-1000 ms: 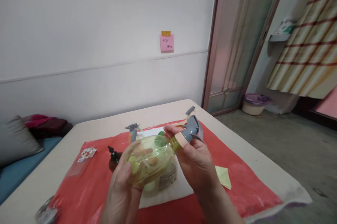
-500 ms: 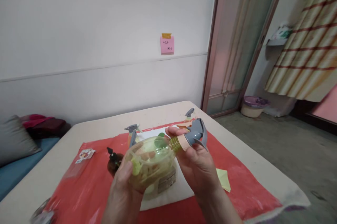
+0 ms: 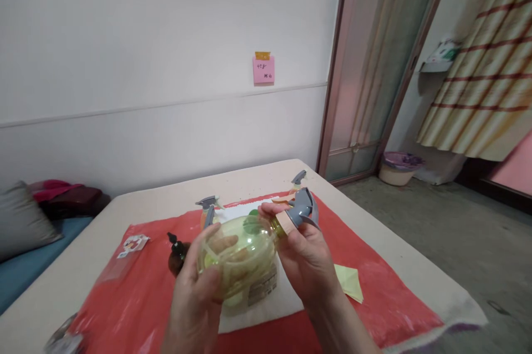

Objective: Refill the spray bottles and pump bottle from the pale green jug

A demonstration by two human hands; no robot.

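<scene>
A clear yellowish spray bottle (image 3: pixel 243 251) lies tilted on its side above a white sheet (image 3: pixel 286 298). My left hand (image 3: pixel 199 276) is wrapped round its base end, and some fingers show through the plastic. In my right hand (image 3: pixel 305 254) is a grey trigger spray head (image 3: pixel 302 209) with a peach collar (image 3: pixel 286 222), which sits at the bottle's neck. Only a short stretch of neck shows beside the collar. Behind my left hand stands a dark brown pump bottle (image 3: pixel 177 254), partly covered.
Other grey spray heads (image 3: pixel 208 202) rise behind the bottle, one (image 3: pixel 299 178) farther back. A red cloth (image 3: pixel 374 287) covers much of the pale table (image 3: pixel 419 265). Yellow paper (image 3: pixel 349 282) lies to the right, a clear plastic bag (image 3: pixel 124 257) to the left.
The spray head has moved slightly left and down along the bottle's neck, so fewer threads show. My left hand has shifted its grip, with fingers now over the bottle's top edge.
</scene>
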